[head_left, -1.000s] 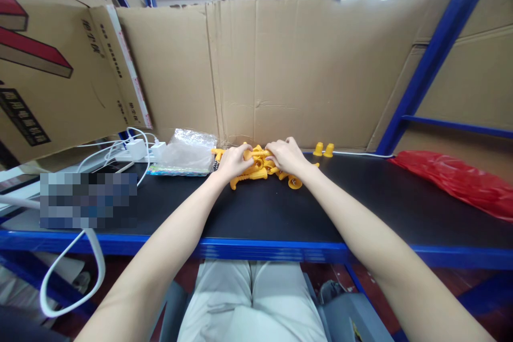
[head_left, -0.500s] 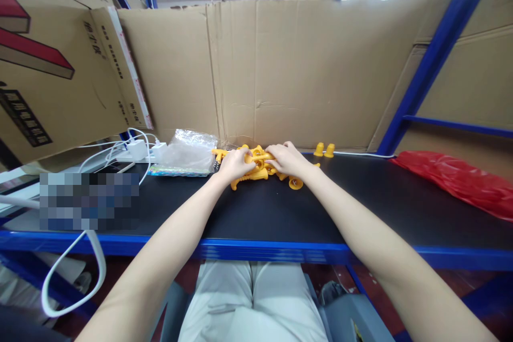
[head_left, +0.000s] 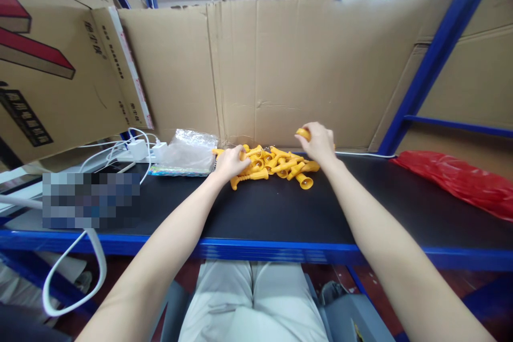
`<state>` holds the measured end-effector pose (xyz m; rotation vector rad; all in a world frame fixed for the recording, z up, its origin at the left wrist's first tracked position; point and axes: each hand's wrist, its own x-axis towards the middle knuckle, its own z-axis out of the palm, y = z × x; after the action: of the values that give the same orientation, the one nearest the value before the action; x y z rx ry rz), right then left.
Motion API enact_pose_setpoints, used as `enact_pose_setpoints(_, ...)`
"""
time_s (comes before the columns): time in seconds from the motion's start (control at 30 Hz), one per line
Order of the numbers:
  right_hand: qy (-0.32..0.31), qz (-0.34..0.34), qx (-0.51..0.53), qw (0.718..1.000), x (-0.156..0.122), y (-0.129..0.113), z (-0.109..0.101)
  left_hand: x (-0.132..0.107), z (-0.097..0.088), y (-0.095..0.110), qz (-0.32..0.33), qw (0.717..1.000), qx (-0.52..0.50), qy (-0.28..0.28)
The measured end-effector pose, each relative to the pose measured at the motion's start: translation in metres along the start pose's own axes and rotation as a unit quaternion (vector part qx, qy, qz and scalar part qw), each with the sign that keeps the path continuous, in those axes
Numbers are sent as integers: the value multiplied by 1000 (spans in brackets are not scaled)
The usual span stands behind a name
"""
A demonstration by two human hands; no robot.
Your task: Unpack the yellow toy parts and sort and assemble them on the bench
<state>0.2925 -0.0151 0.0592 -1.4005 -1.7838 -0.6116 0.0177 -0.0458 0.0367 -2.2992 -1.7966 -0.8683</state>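
Note:
A pile of yellow plastic horn-shaped pieces [head_left: 280, 163] with flared ends lies on the black table. My left hand [head_left: 231, 163] is at the pile's left end, thumb and fingers closed round a yellow piece [head_left: 242, 155]. Above the pile's right side, my right hand [head_left: 319, 141] is lifted and pinches another yellow horn-shaped piece [head_left: 303, 133], one end poking out past the fingertips. The rest of that piece is hidden by the hand. At the front right of the pile, one piece [head_left: 306, 182] has its round mouth facing me.
A clear plastic bag [head_left: 192, 149] lies left of the pile, beside white plugs and cables [head_left: 138, 149]. A cardboard wall [head_left: 280, 75] stands close behind. On the right are a red plastic bag [head_left: 452, 179] and a blue post [head_left: 436, 59].
My right hand has risen from the pile and moved right and back with a yellow piece. More of the pile now shows; the two upright pieces are now behind that hand.

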Motion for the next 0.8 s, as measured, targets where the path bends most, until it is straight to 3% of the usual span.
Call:
enact_pose_setpoints(0.1,59,148,-13,987,-7,45,1,0,2,-2,-1,1000,-3,4)
enact_pose_setpoints(0.17,65,235,-18,970,-18,72,5,0,3,-2,0,1000,-3,6)
enact_pose_setpoints(0.27,13,351,-15,936,-38,101,14,0,4,-3,1,1000,3,9)
enact_pose_setpoints(0.37,-84,454,-13,887,-53,115,23,1,4,-3,1,1000,9,10)
enact_pose_setpoints(0.53,-137,470,-67,869,-59,119,29,1,4,-2,3,1000,6,8)
enact_pose_setpoints(0.67,-107,494,-102,857,-58,120,29,0,4,-2,2,1000,7,5)
enact_pose_setpoints(0.8,-93,488,-101,862,-59,124,31,0,4,-3,4,1000,9,6)
